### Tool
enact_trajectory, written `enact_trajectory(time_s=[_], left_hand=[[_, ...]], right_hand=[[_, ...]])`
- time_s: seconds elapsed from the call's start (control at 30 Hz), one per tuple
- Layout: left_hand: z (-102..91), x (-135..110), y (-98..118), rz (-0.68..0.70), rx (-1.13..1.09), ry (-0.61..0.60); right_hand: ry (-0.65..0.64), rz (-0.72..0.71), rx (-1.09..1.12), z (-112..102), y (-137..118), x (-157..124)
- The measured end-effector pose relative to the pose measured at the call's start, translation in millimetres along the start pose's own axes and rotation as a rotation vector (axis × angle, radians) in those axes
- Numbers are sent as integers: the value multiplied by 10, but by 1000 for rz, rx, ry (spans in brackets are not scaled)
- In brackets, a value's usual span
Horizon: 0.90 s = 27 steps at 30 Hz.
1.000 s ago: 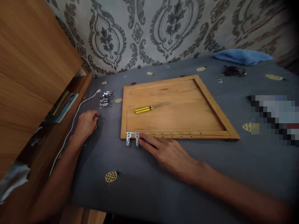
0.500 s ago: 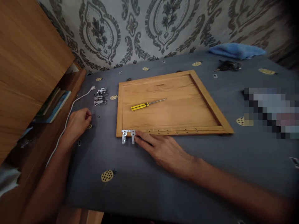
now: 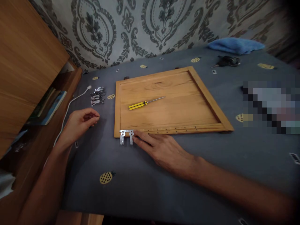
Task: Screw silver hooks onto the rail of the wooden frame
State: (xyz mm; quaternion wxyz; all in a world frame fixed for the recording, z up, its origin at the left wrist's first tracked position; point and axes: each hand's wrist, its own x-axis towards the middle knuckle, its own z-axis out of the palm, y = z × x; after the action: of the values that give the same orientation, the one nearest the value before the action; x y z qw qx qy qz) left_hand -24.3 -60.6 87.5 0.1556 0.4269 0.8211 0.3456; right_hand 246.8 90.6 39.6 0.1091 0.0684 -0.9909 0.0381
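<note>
Left hand point(image 3: 81, 125) nearer wooden panel point(image 3: 180, 103)

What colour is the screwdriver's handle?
Yellow with black markings; the screwdriver handle shows best in the head view.

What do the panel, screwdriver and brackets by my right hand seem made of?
Panel: grained wood, its faint sheen suggesting varnish. Screwdriver: smooth yellow handle, likely plastic; shiny grey shaft, metal. Brackets: metal by their silvery shine, perhaps plated.

Before me, 2 clips point(image 3: 131, 133) overhang the panel point(image 3: 180, 100) at its near left corner, 1 screwdriver point(image 3: 138, 106) lying behind them.
</note>
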Motion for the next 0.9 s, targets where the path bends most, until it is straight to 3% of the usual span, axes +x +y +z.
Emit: enact_trajectory(time_s=[0.27, 0.47, 0.67, 0.9], left_hand=[[274, -104, 361, 77, -185, -203], [472, -55, 564, 142, -154, -365], [581, -7, 629, 213, -77, -429], [571, -3, 600, 253, 11, -454]], right_hand=[[37, -10, -27, 3, 3, 4], [83, -17, -21, 22, 4, 0], [73, -7, -14, 20, 6, 1], [35, 1, -24, 17, 5, -1]])
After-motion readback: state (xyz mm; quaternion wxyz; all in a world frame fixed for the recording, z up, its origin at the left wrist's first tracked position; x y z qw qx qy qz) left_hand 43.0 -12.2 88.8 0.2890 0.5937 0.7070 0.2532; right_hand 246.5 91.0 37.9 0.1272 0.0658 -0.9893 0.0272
